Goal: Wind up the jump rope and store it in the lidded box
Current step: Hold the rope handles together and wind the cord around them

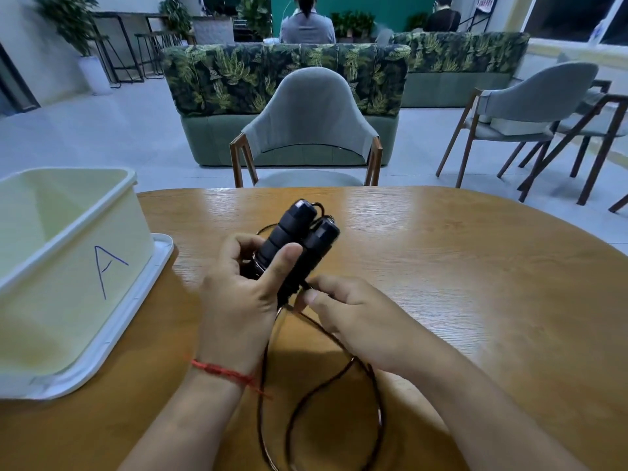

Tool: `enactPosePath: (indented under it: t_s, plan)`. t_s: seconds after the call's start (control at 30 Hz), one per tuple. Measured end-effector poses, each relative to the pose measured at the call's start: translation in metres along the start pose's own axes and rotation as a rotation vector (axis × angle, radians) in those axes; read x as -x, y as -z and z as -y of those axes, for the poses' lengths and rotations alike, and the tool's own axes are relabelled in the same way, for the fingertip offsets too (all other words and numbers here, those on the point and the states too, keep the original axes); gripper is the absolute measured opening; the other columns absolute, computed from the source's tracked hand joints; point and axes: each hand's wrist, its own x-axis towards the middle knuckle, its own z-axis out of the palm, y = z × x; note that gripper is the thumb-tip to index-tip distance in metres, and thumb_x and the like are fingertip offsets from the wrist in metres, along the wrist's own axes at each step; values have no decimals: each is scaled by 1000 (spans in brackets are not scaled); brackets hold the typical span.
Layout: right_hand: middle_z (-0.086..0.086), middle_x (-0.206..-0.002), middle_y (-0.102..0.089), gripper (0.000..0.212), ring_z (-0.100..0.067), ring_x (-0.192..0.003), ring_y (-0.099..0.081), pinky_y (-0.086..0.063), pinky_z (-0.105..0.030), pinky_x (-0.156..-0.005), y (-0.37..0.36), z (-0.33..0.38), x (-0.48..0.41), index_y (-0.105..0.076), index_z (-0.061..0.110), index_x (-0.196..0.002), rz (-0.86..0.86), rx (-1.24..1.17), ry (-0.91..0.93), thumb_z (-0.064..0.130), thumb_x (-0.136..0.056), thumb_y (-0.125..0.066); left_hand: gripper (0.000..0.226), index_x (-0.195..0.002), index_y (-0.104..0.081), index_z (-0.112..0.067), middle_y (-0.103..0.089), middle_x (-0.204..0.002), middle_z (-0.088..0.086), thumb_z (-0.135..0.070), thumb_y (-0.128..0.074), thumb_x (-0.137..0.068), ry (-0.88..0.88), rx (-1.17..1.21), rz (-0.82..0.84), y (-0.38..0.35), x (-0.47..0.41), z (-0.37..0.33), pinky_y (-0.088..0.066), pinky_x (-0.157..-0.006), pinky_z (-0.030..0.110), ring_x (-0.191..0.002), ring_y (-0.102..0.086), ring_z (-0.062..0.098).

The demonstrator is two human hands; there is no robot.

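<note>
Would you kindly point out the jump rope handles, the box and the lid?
handles (299,239), head view, on the black grips above the left thumb.
box (78,266), head view, on its front wall.
lid (159,260), head view, on its rim under the box.

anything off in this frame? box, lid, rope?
Nothing damaged or spilled. The box is open and sits on top of its own lid, odd but harmless. Left hand grips both handles; right hand pinches the rope, which hangs mostly unwound in loose loops.
</note>
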Motion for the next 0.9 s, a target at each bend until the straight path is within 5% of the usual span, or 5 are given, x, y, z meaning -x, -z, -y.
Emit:
enactPosePath:
  t_s: [0.37, 0.5, 0.6, 0.73, 0.9]
  plan:
    - [10, -77, -67, 24, -8, -76, -62, -51, -40, -68, 21, 14, 11, -74, 29, -93, -174, 485, 245, 41, -109, -61, 40, -108, -79, -42, -70, -88, -16, -65, -47, -106, -269, -734, 109, 7, 0, -4, -40, -57, 28, -88, -68, 14]
    - [13, -83, -72, 14, -13, -82, -68, -56, -44, -73, 34, 3, 3, -78, 37, -87, -213, 303, 339, 39, -101, -75, 51, -94, -74, -36, -71, -83, -12, -59, -30, -108, -334, -552, 365, 9, 5, -12, -45, -62, 34, -81, -68, 8]
    - [14, -70, -62, 11, -10, -67, -58, -45, -32, -64, 48, 1, 6, -82, 36, -82, -155, 252, 365, 36, -90, -89, 42, -108, -72, -40, -72, -93, -22, -70, -45, -97, -455, -565, 555, 13, 9, -16, -55, -71, 36, -87, -69, 2]
    - [0, -59, -54, 26, -17, -57, -45, -36, -35, -57, 53, 2, 12, -81, 21, -76, -27, 210, 289, 39, -77, -100, 32, -79, -54, -32, -55, -71, -16, -57, -66, -94, -636, -525, 670, 5, 17, -15, -47, -57, 34, -66, -57, 7]
    - [-4, -74, -65, 33, -23, -68, -54, -42, -37, -61, 57, -2, 5, -70, 18, -83, 45, -26, 193, 38, -81, -97, 15, -98, -68, -22, -68, -81, -5, -37, -65, -97, -477, -131, 727, 8, 16, -14, -53, -66, 41, -74, -67, 19]
